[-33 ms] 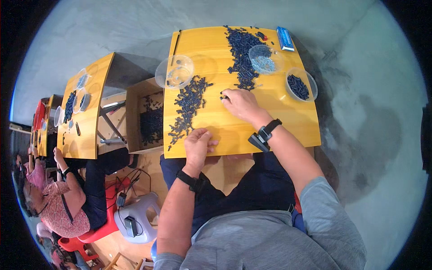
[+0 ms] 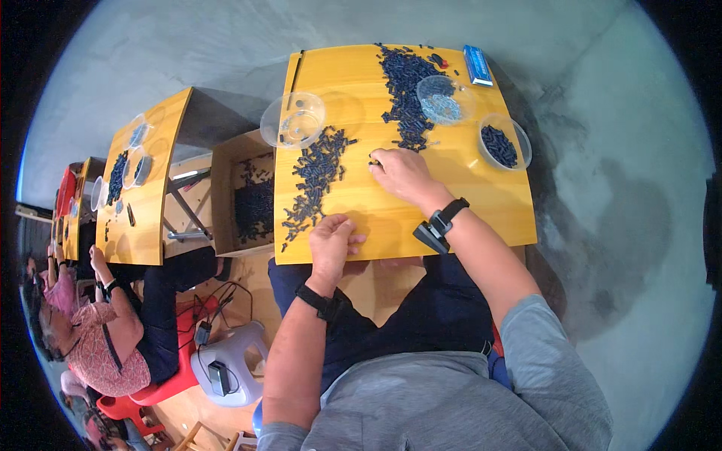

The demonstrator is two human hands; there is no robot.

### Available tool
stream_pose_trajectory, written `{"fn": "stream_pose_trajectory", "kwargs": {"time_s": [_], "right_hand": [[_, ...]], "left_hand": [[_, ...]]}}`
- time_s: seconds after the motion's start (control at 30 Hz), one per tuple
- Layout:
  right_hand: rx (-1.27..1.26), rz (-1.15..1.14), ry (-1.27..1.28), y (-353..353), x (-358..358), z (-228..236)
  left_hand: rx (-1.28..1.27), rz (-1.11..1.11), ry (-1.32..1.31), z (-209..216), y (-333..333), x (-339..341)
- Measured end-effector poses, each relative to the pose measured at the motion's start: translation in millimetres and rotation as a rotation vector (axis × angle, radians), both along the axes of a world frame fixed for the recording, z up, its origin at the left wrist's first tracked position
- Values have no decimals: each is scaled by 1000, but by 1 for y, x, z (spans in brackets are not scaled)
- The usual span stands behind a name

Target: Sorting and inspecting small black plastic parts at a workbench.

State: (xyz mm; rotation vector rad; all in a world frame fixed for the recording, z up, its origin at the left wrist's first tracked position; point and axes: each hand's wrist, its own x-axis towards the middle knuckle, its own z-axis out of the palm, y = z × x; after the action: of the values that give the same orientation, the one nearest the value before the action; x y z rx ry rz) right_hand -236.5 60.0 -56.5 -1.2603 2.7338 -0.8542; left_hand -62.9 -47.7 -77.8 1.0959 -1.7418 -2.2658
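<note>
My right hand [image 2: 406, 174] reaches over the yellow table, its thumb and fingertips pinched round a small black cylindrical piece [image 2: 373, 161]. Close by lies the far end of a large pile of such pieces [image 2: 406, 86]. At the near left edge is my left hand [image 2: 331, 242], its fingers curled in and pressed together; whatever they hold, if anything, is hidden. A looser pile of black pieces [image 2: 320, 169] spreads just beyond it. Beside the large pile, a clear round tub [image 2: 444, 101] contains small bluish-silver bits.
A clear tub of black pieces [image 2: 498, 146] stands at the right edge, and another clear tub [image 2: 292, 120] at the left. A blue-white box [image 2: 477, 65] lies far right. Left of the table, a cardboard box [image 2: 226, 195] contains more pieces. A person [image 2: 113, 338] sits at another table [image 2: 150, 188].
</note>
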Motion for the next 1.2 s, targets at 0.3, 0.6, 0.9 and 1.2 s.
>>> {"fn": "stream_pose_trajectory", "kwargs": {"time_s": [0.3,0.6,0.9,1.2], "right_hand": [[187,0,92,-16,-3,-19],[-425,-70,-568,-3,33,-1],[-725,25,-1007,23,73,13],[-745,6,-844,25,96,16]], "left_hand": [[8,-31,13,-3,-2,1],[2,-34,32,-5,-1,3],[149,82,269,30,21,9],[119,17,328,41,37,6]]}}
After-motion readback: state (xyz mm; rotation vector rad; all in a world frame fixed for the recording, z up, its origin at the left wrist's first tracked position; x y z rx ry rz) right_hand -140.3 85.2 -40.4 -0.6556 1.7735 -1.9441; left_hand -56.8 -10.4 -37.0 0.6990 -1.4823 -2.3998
